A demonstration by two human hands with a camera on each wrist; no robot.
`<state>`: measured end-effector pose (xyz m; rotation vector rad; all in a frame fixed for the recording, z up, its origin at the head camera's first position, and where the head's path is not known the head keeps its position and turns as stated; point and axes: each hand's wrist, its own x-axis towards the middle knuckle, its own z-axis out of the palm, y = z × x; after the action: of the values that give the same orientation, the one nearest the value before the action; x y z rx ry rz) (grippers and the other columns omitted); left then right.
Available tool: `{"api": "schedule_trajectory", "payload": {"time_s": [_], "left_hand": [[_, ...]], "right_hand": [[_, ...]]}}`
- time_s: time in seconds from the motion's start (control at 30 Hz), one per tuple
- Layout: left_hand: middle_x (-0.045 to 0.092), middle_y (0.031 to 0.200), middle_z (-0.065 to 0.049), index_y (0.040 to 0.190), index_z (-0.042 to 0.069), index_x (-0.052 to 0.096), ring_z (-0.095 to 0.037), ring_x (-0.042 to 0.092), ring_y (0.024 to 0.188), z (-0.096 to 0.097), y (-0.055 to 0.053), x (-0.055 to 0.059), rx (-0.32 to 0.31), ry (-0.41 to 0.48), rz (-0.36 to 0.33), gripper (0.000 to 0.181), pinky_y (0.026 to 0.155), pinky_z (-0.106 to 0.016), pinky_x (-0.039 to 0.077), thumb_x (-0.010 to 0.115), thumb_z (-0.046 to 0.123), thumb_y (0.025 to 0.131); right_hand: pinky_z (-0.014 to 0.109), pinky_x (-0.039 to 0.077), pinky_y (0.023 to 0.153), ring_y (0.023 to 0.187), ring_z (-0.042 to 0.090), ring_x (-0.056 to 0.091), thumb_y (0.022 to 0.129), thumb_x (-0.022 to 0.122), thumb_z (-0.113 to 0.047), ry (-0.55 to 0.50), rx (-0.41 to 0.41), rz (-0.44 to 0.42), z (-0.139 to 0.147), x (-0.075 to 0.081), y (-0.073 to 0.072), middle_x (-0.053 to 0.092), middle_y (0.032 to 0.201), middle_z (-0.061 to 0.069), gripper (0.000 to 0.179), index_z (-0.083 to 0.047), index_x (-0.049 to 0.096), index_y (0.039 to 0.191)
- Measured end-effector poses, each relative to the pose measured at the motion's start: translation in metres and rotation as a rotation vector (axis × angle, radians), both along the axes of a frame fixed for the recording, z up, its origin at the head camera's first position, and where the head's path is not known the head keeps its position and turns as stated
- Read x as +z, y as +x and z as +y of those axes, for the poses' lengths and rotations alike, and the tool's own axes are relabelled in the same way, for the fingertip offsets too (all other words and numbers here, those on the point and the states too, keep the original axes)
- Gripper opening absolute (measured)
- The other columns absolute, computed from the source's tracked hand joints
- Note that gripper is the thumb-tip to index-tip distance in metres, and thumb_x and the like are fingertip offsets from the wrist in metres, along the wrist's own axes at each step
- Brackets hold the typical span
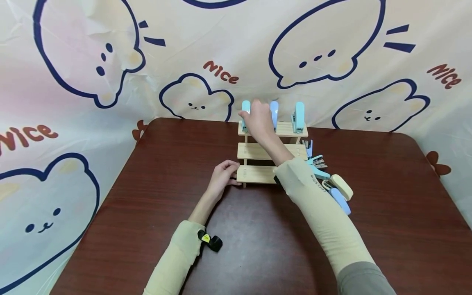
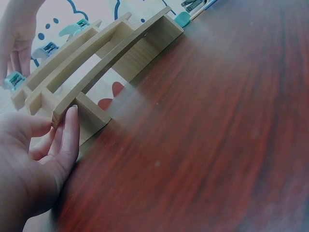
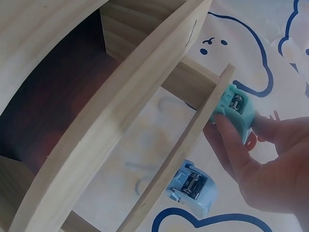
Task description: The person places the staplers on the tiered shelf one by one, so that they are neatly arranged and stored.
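A three-tier wooden rack stands on the table. On its top tier are a teal stapler at the left end, a light blue stapler in the middle and another teal stapler at the right. My right hand reaches over the rack and holds the left teal stapler between thumb and fingers; the light blue stapler sits beside it. With thumb and fingertips, my left hand pinches the left end of the lowest tier.
Right of the rack lie several more staplers, among them a cream one, a lavender-blue one and a teal one. Behind the dark wooden table hangs a printed cloth, close to the rack's back.
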<state>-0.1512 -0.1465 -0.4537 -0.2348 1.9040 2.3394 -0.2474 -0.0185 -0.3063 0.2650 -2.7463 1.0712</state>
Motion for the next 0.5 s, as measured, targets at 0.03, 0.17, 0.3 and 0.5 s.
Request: {"api": "schedule_trajectory", "payload": {"time_s": [0.03,0.17,0.3,0.5], "left_hand": [[0.063,0.088,-0.006,0.099,-0.002,0.066,-0.012,0.062,0.064,0.0002,-0.0002,-0.0002,0.001,-0.001,0.002,0.011,0.054,-0.027,0.062,0.062,0.008,0.102],[0.063,0.086,-0.006,0.100,-0.004,0.065,-0.012,0.063,0.064,0.0007,-0.0005,-0.0007,0.003,-0.003,0.004,0.012,0.054,-0.027,0.062,0.062,0.008,0.102],[0.063,0.086,-0.005,0.103,-0.006,0.064,-0.012,0.064,0.064,0.0012,-0.0001,-0.0016,-0.004,0.001,0.003,0.014,0.054,-0.026,0.062,0.062,0.008,0.103],[0.062,0.085,-0.005,0.104,-0.006,0.065,-0.013,0.063,0.064,0.0013,-0.0001,-0.0019,0.001,-0.014,0.007,0.015,0.055,-0.028,0.062,0.063,0.008,0.102]], "right_hand": [[0.025,0.042,0.050,0.060,0.019,0.051,0.101,0.072,-0.028,-0.003,0.000,0.003,0.0000,-0.0001,0.0001,0.049,0.073,0.007,0.034,-0.003,0.054,0.086],[0.023,0.042,0.048,0.058,0.018,0.052,0.102,0.070,-0.027,-0.002,0.008,0.013,-0.0005,-0.0013,0.0002,0.049,0.071,0.007,0.034,-0.004,0.052,0.084],[0.021,0.040,0.047,0.054,0.015,0.049,0.102,0.069,-0.025,0.018,0.010,0.023,-0.0009,-0.0013,0.0012,0.046,0.067,0.004,0.036,-0.007,0.049,0.079],[0.026,0.047,0.052,0.061,0.019,0.052,0.102,0.070,-0.026,0.040,0.003,0.031,-0.0005,-0.0004,0.0023,0.052,0.073,0.008,0.034,-0.001,0.055,0.084]]}}
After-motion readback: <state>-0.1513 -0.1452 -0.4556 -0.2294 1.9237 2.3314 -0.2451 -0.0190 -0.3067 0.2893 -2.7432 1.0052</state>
